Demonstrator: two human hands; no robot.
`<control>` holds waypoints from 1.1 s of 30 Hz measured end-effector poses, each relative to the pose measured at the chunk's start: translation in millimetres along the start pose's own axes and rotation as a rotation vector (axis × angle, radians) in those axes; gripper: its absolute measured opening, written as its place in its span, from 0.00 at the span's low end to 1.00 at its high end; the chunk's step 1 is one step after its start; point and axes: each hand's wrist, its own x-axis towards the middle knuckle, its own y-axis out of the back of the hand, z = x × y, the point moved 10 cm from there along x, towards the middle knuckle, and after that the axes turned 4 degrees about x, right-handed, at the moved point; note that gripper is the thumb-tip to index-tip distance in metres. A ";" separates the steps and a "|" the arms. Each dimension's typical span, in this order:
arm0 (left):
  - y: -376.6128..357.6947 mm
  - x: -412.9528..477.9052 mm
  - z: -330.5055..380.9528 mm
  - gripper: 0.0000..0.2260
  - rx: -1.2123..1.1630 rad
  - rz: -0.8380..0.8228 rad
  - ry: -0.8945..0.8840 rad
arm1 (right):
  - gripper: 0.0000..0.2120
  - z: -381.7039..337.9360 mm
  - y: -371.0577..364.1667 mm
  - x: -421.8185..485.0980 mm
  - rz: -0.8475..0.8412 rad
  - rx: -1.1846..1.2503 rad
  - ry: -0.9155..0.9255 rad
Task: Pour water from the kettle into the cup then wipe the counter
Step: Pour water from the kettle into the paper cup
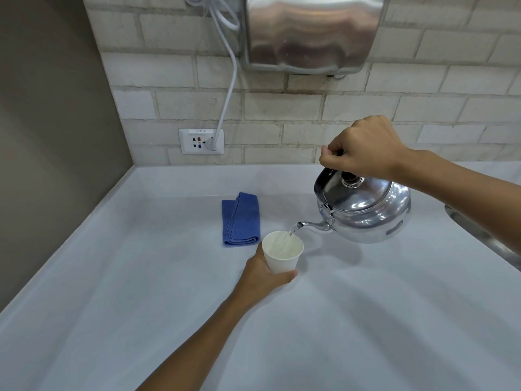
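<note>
A shiny metal kettle (369, 210) hangs tilted above the white counter (141, 292), its spout pointing left and down. My right hand (363, 148) is closed around its top handle. A thin stream of water runs from the spout into a white paper cup (282, 253). My left hand (265, 275) wraps the cup from the lower left and steadies it on the counter. A folded blue cloth (241, 220) lies just behind and left of the cup.
A steel hand dryer (310, 32) hangs on the brick wall, its white cord running down to a wall socket (201, 141). A metal sink rim (485, 235) shows at the right edge. A grey side wall bounds the counter on the left.
</note>
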 end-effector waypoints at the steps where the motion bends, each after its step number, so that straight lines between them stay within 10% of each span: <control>1: 0.1 0.1 -0.1 0.35 0.001 0.002 -0.001 | 0.20 -0.9 0.0 -0.1 -0.001 0.001 0.004; 33: 1.1 0.4 -0.4 0.35 0.025 0.004 -0.003 | 0.21 -2.0 -2.4 -4.1 -0.011 0.020 0.045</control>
